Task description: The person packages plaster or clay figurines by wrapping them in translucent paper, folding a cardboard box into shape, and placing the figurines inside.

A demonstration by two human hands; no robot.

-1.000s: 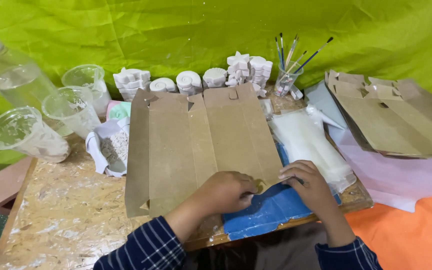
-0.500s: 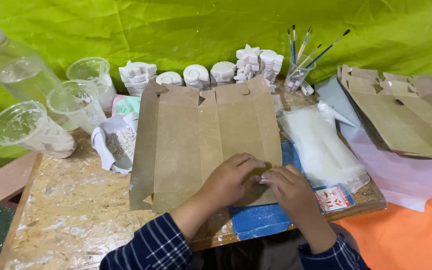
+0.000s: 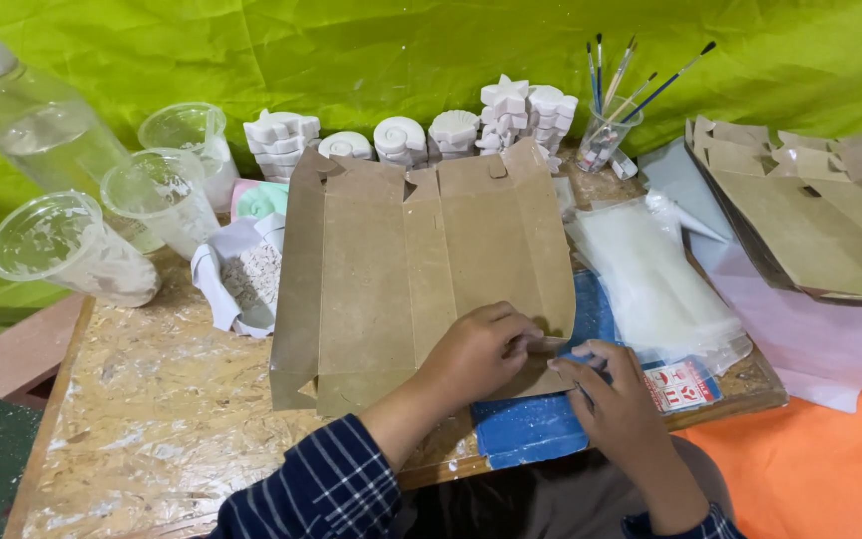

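Head view: left hand [image 3: 479,351] presses fingers-curled on the lower right corner of the flat cardboard box blank [image 3: 421,269]. Right hand [image 3: 613,394] pinches that corner's edge. Blank lies on the wooden board [image 3: 142,399], over a blue sheet [image 3: 531,424]. Plastic bags [image 3: 655,279] just right.

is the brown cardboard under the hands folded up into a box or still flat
Flat, not a box. The cardboard blank lies spread on the board, creases showing; both hands press its lower right corner.
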